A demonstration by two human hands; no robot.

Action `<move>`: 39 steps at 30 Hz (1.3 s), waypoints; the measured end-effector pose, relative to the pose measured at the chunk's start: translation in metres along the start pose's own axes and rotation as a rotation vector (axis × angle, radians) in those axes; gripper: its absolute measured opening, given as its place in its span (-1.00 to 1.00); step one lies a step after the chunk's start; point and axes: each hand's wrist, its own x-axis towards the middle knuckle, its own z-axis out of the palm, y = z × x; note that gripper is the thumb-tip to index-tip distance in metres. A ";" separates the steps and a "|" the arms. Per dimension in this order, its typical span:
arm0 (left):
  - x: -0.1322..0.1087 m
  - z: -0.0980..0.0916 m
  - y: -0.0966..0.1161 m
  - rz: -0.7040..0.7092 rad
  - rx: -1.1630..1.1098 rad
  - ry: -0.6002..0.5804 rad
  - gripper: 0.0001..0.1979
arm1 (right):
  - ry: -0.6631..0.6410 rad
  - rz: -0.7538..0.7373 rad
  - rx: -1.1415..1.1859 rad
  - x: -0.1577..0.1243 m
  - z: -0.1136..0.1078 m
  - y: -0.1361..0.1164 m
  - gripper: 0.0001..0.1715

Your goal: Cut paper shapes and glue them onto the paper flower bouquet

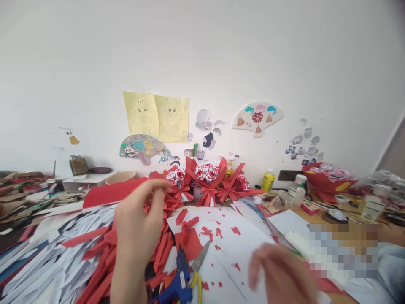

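Note:
My left hand is raised over a heap of red folded paper strips, thumb and bent fingers brought together. Whatever may be between those fingertips does not show. Lower right, my right hand is blurred by motion above a white paper sheet scattered with small red scraps; its grip is unclear. Between the hands lie a blue glue gun and scissors with yellow handles. A piece of red paper rests by the scissors' blades.
White paper strips pile up at left. Red-wrapped paper flower bouquets stand against the wall, with another bouquet farther right. A yellow bottle and clear jars stand at right. Another person's sleeve shows at the right edge.

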 end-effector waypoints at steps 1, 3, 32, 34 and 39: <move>0.013 0.002 0.001 -0.001 0.075 0.026 -0.80 | -0.044 0.004 -0.024 0.003 0.009 0.004 -0.80; 0.036 0.009 0.005 0.059 0.262 -0.032 -0.76 | -0.148 0.018 -0.119 0.014 0.025 0.014 -0.79; -0.182 0.016 -0.134 0.270 0.642 -0.772 -0.64 | 0.144 0.048 -0.656 0.037 0.008 0.103 -0.45; -0.190 0.021 -0.144 0.306 0.615 -0.720 -0.65 | 0.027 0.036 -0.683 0.035 0.013 0.104 -0.47; -0.200 0.023 -0.149 0.374 0.531 -0.483 -0.63 | 0.059 0.040 -0.686 0.032 0.016 0.103 -0.49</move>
